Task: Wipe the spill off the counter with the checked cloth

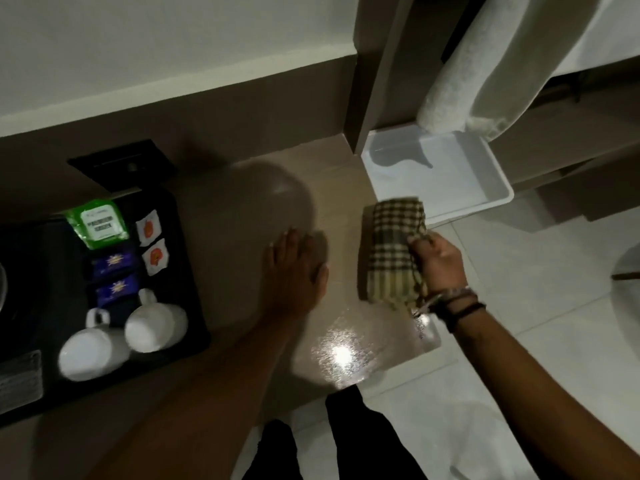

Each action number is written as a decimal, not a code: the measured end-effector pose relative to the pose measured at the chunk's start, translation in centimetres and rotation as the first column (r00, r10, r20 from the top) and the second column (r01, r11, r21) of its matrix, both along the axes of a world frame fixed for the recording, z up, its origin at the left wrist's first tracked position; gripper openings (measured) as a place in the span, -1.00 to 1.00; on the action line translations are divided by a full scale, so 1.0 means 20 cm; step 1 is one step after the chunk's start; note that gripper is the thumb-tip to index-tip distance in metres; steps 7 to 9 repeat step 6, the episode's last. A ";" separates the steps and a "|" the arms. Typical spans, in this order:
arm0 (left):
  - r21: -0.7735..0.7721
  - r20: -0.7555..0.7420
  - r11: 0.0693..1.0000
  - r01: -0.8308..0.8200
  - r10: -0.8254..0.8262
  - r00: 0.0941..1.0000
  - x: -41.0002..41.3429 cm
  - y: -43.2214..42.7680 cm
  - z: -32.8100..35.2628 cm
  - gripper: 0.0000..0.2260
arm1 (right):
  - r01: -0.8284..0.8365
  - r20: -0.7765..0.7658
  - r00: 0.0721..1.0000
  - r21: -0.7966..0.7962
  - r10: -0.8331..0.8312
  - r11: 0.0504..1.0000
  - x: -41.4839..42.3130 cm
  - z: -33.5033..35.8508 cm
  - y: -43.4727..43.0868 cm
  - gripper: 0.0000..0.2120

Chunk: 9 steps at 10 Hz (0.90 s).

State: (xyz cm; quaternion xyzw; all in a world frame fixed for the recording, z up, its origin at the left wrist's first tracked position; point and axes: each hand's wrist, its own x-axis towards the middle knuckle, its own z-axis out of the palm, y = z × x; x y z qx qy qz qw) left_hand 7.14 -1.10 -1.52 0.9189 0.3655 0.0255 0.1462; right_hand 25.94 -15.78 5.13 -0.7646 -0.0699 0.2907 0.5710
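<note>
Right hand's grip clamped on the checked cloth, wet patch just below it.

The right hand (438, 263) pins the checked cloth (394, 251) near the bench (346, 188) edge, long axis twelve-to-six; the glistening spill (343, 355) lies at seven o'clock. The left hand (298, 268) rests flat, fingers apart, at nine; a black tray (194, 271) limits leftward room.

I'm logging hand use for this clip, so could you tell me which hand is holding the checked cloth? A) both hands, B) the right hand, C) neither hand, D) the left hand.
B: the right hand grips the checked cloth at the counter's right edge, while the left hand lies flat and empty on the counter.
</note>
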 end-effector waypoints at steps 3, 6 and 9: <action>0.061 0.065 0.995 -0.081 0.077 0.995 0.01 -0.01 -0.09 -0.46 | -0.197 -0.178 0.967 -0.063 0.183 0.978 0.93 -0.25 0.58 -0.87; 0.081 0.074 0.996 -0.040 0.035 0.997 -0.01 0.01 -0.13 -0.46 | -0.224 0.236 0.779 -0.760 0.581 0.610 0.80 -0.34 0.60 -0.42; 0.081 0.074 0.996 -0.040 0.035 0.997 -0.01 0.01 -0.13 -0.46 | -0.224 0.236 0.779 -0.760 0.581 0.610 0.80 -0.34 0.60 -0.42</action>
